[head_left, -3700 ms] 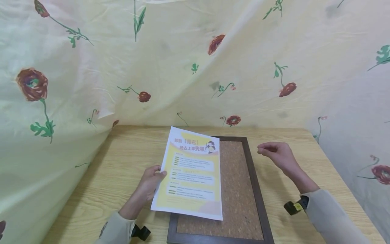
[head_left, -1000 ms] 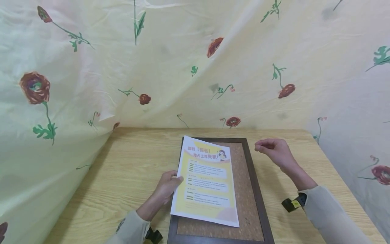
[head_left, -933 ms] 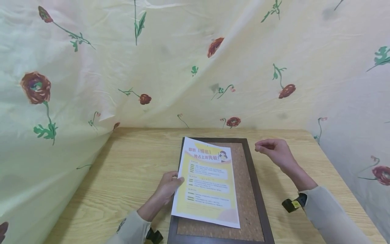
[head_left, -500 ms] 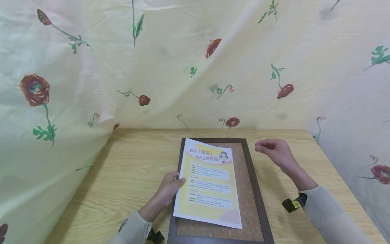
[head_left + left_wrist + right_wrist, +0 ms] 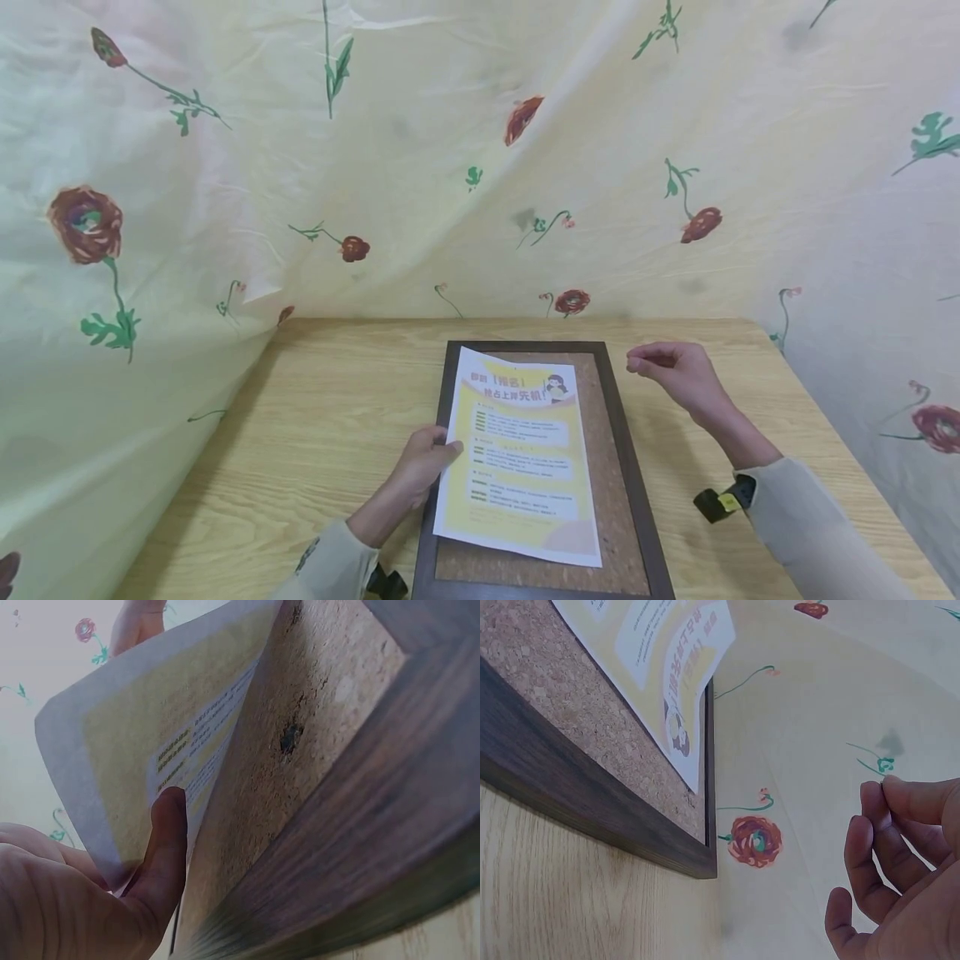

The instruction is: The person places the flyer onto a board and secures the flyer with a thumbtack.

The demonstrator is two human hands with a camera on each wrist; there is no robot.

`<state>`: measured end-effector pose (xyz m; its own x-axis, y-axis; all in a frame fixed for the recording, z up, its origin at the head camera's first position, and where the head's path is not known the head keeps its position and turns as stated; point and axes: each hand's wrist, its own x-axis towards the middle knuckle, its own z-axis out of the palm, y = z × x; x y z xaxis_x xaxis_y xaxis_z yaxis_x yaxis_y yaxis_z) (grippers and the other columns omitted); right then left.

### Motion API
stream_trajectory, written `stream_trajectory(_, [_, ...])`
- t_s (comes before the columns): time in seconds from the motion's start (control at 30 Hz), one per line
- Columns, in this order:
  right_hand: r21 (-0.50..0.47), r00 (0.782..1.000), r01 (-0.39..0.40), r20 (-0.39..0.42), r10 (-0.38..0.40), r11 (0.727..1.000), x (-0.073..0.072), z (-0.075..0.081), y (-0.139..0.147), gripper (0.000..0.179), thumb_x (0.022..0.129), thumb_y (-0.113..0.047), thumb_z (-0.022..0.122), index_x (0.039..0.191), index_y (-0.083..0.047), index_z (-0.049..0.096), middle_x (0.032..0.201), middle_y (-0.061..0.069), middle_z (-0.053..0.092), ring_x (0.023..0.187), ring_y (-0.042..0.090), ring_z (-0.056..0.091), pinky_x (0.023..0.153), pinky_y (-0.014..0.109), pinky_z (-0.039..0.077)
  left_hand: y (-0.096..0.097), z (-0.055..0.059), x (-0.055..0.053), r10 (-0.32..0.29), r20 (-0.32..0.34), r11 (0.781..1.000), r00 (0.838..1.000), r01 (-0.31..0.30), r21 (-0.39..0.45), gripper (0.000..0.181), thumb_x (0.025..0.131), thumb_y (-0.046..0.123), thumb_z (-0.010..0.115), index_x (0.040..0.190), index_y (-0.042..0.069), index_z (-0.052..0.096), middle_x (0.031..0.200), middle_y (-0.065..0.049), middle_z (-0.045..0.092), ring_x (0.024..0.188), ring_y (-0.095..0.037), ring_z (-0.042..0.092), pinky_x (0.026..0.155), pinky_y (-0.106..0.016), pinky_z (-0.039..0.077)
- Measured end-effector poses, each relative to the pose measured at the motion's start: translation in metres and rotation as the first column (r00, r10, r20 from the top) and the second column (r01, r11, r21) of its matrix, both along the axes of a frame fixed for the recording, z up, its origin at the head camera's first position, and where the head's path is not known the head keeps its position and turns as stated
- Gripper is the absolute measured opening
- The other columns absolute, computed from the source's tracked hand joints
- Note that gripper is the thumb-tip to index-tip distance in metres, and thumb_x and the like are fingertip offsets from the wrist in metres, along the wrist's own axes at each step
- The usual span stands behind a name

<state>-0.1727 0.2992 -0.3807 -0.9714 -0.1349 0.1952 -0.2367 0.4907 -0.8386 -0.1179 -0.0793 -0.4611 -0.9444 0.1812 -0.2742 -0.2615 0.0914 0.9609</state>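
Note:
My left hand [image 5: 420, 467] pinches the left edge of a yellow and white printed poster [image 5: 525, 508], its thumb across the front. The poster lies slightly tilted over a dark-framed cork board [image 5: 611, 467]. In the left wrist view, the lower part of the sheet [image 5: 127, 735] stands off the cork surface [image 5: 300, 712]. To the right of the board, my right hand [image 5: 684, 375] hovers with thumb and forefinger pressed together. Something tiny and dark seems to show at those fingertips [image 5: 885, 784]; its kind is too small to tell. The other fingers of that hand are curled.
The board's frame [image 5: 637, 483] lies on a wood-grain table [image 5: 315, 400]. A cream, flower-patterned cloth [image 5: 420, 167] hangs behind the table and along both sides. Black wrist cameras sit at the left cuff [image 5: 386, 581] and right cuff [image 5: 723, 502].
My left hand has carried the poster right and down over the cork board, with a small further shift in the last second. My right hand has stayed almost in place.

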Motion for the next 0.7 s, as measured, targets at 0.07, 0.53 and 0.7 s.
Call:
stream_trajectory(0.07, [-0.004, 1.000, -0.003, 0.000, 0.003, 1.000, -0.0006, 0.0000, -0.0001, 0.025, 0.097, -0.010, 0.064, 0.111, 0.010, 0.067, 0.106, 0.022, 0.070, 0.087, 0.002, 0.066, 0.077, 0.017, 0.052, 0.0006, -0.0003, 0.0000, -0.007, -0.005, 1.000, 1.000, 0.007, 0.003, 0.032, 0.101, 0.007, 0.046, 0.126, -0.014, 0.049, 0.097, -0.018, 0.070, 0.087, -0.031, 0.072, 0.072, -0.037, 0.059])
stream_trajectory(0.53, [-0.004, 1.000, 0.000, 0.007, 0.000, 1.000, -0.0028, -0.0008, -0.0045, 0.026, 0.097, -0.010, 0.064, 0.112, 0.011, 0.067, 0.107, 0.023, 0.069, 0.087, 0.000, 0.065, 0.078, 0.018, 0.052, 0.0072, -0.0001, 0.0009, -0.014, 0.032, 1.000, 0.999, 0.014, 0.000, 0.032, 0.103, 0.010, 0.046, 0.125, -0.013, 0.051, 0.097, -0.017, 0.070, 0.088, -0.031, 0.072, 0.071, -0.037, 0.059])
stream_trajectory(0.7, [-0.016, 1.000, -0.012, 0.000, 0.012, 1.000, -0.0045, -0.0003, -0.0083, 0.024, 0.097, -0.008, 0.063, 0.112, 0.011, 0.067, 0.107, 0.024, 0.069, 0.087, 0.000, 0.065, 0.078, 0.018, 0.052, 0.0071, 0.0027, 0.0004, -0.015, 0.045, 1.000, 0.999, 0.014, 0.020, 0.033, 0.102, 0.007, 0.040, 0.123, -0.016, 0.051, 0.101, -0.020, 0.070, 0.091, -0.033, 0.072, 0.071, -0.038, 0.059])
